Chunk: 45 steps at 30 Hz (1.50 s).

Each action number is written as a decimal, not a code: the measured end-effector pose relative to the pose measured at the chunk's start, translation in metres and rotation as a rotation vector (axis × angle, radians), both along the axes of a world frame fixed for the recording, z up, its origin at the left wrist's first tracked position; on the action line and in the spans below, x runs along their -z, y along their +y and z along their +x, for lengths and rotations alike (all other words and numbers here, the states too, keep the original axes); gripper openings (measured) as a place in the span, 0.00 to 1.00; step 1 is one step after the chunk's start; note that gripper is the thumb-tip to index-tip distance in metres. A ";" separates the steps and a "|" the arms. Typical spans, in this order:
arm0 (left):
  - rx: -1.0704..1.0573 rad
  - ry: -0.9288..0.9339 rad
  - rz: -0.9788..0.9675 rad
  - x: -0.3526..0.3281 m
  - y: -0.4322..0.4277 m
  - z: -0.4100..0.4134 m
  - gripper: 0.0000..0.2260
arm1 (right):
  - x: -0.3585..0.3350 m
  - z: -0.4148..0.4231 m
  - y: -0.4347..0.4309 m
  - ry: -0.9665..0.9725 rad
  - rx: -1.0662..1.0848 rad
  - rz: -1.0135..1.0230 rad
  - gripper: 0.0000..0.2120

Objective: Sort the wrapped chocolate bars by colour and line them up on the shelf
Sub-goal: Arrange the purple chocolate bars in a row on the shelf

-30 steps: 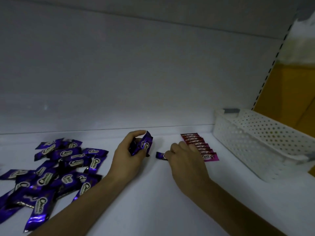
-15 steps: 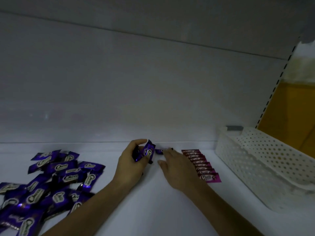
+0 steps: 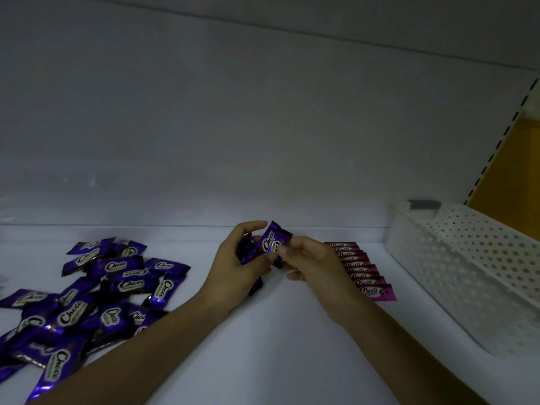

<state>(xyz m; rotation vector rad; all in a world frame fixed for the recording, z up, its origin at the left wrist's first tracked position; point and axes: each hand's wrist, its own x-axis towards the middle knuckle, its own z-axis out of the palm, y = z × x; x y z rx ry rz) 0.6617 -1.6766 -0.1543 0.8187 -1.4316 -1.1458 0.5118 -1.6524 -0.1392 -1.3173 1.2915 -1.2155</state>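
Hands: L hand (image 3: 233, 268) grips purple bunch (image 3: 247, 254); R hand (image 3: 314, 266) pinches top bar (image 3: 273, 238).

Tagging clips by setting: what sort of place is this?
Probably a shop's display shelving: a white shelf board with a slotted upright post at its right, a loose pile of identical purple foil-wrapped chocolate bars, and a tidy row of pink wrapped bars beside a white perforated plastic basket.

Pink row (image 3: 361, 270): bars overlapped neatly, labels up, flat on shelf (image 3: 263, 346), running front-to-back. Purple heap (image 3: 87, 296): loose, all angles, well left of pink row. Purple bunch (image 3: 248, 254): just left of pink row's far end, gripped in left hand (image 3: 233, 270). Top bar (image 3: 273, 239) tilted, label showing, pinched by right hand (image 3: 309, 264).
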 end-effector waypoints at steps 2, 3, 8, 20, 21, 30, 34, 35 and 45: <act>0.019 0.008 0.003 -0.002 0.001 -0.001 0.18 | -0.001 0.001 0.000 -0.054 0.078 -0.004 0.04; 0.020 0.016 0.016 -0.003 0.001 -0.001 0.17 | -0.002 0.001 -0.001 -0.090 0.129 0.001 0.02; -0.027 0.036 0.065 -0.003 -0.001 -0.003 0.18 | -0.002 -0.008 -0.006 0.001 0.258 -0.084 0.04; -0.121 0.223 0.119 0.003 -0.010 -0.003 0.07 | 0.008 -0.020 -0.012 0.258 0.157 -0.185 0.10; -0.137 0.241 0.123 0.003 -0.010 -0.003 0.06 | 0.009 -0.021 -0.011 0.260 0.162 -0.189 0.10; -0.186 0.243 0.137 0.001 -0.010 -0.003 0.05 | -0.002 -0.035 -0.006 0.884 0.090 -0.261 0.06; -0.192 0.240 0.143 0.001 -0.010 -0.004 0.05 | -0.003 -0.038 -0.004 0.937 0.029 -0.222 0.07; -0.188 0.241 0.145 0.001 -0.010 -0.004 0.06 | -0.001 -0.038 -0.004 0.963 0.032 -0.215 0.11; -0.160 0.194 0.126 0.001 -0.008 -0.004 0.05 | -0.003 -0.032 -0.023 1.261 0.265 -0.196 0.12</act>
